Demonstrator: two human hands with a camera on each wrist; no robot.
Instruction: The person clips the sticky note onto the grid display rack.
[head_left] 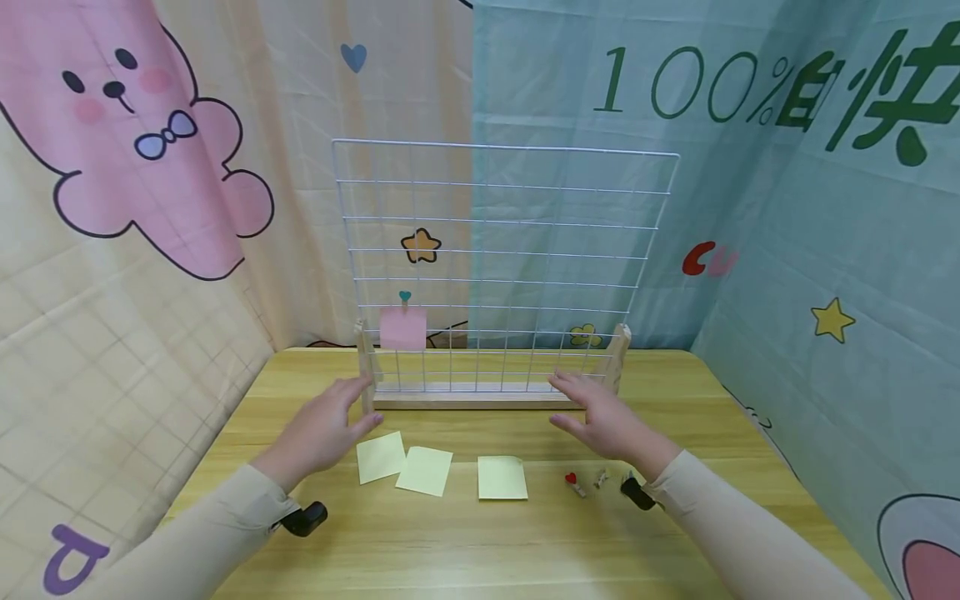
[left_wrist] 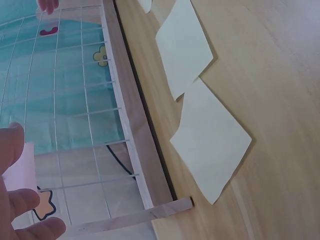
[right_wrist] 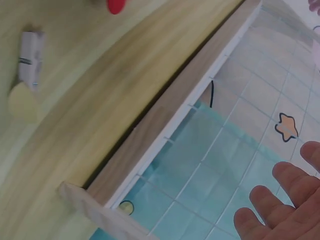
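A white wire grid (head_left: 502,147) stands upright in a wooden base (head_left: 480,402) on the table. My left hand (head_left: 318,429) is at the base's left foot, thumb and fingers spread, holding nothing. At the right end my right hand (head_left: 611,421) is held out the same way, its fingertips overlapping the grid's lower part in the head view. A pink note (head_left: 402,331) hangs low on the grid's left side under a clip with a teal heart (head_left: 405,296). Nearer to me lie three pale yellow notes: one left (head_left: 380,457), one beside it (head_left: 424,471), another centre (head_left: 502,478).
Below my right hand lie a mini clothespin with a red heart (head_left: 574,484) and another small clip (head_left: 601,478). A clothespin with a yellow shape (right_wrist: 30,65) shows in the right wrist view. Printed curtains (head_left: 810,250) surround the wooden table (head_left: 450,550) at the back and sides.
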